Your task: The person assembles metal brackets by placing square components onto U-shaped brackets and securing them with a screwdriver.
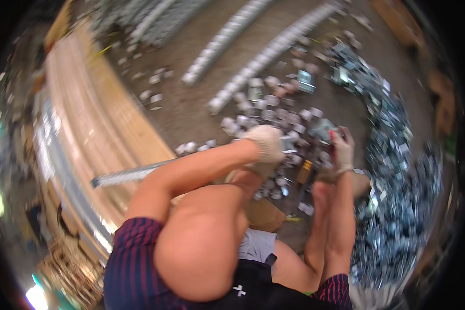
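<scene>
My left hand (266,143), in a whitish glove, is closed in front of my left knee. A silver end (289,144) shows just past its fingers, apparently part of the long metal strip (126,176) that passes under my left forearm. My right hand (343,150), also gloved, has curled fingers around something red (332,136); blur hides its kind. Between the hands, a tool with a yellow-orange handle (305,170) lies low among small white-and-metal pieces (268,114).
Long strips with rows of white pieces (263,61) lie ahead. A heap of shiny metal parts (392,217) curves along the right. Long boards or cartons (93,98) are stacked at left. A piece of cardboard (265,215) lies between my legs.
</scene>
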